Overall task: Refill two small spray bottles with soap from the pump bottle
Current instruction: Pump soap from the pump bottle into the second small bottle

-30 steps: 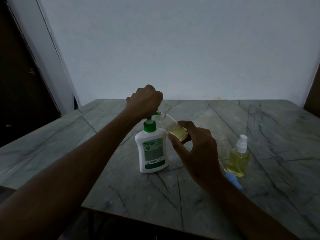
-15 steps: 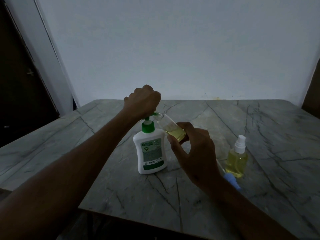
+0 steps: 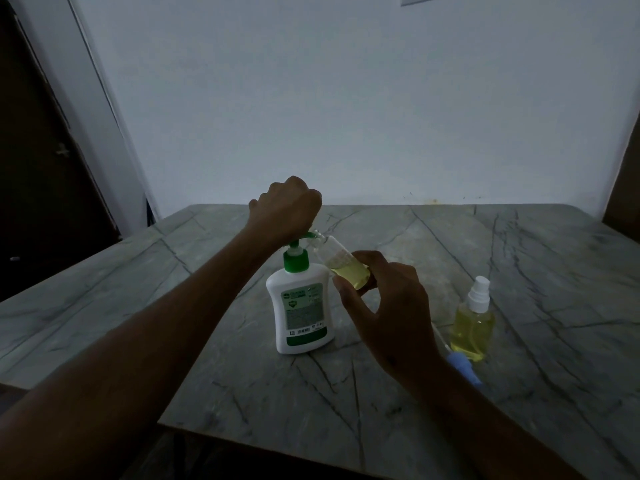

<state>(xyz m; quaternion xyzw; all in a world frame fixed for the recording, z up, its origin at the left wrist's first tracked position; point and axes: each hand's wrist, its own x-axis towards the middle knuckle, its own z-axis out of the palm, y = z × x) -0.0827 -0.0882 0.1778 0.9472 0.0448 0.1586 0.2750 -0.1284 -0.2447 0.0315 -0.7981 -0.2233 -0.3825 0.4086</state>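
Observation:
A white pump bottle (image 3: 302, 313) with a green collar and pump head stands mid-table. My left hand (image 3: 285, 207), curled into a fist, sits on top of the pump head and hides most of it. My right hand (image 3: 384, 306) pinches a small clear spray bottle (image 3: 343, 265) without its cap, tilted with its open neck at the pump spout and yellow soap pooled in its lower part. A second small spray bottle (image 3: 472, 327), capped in white and nearly full of yellow liquid, stands upright to the right.
The grey marble table (image 3: 540, 271) reaches to a white wall behind. A blue-and-white sprayer piece (image 3: 462, 367) lies just right of my right forearm, near the capped bottle. A dark doorway is at the far left. The table's near edge runs under my arms.
My left fist and the pump head have risen slightly from a second ago. The tilted bottle stays at the spout in my right hand; the view shifted a little.

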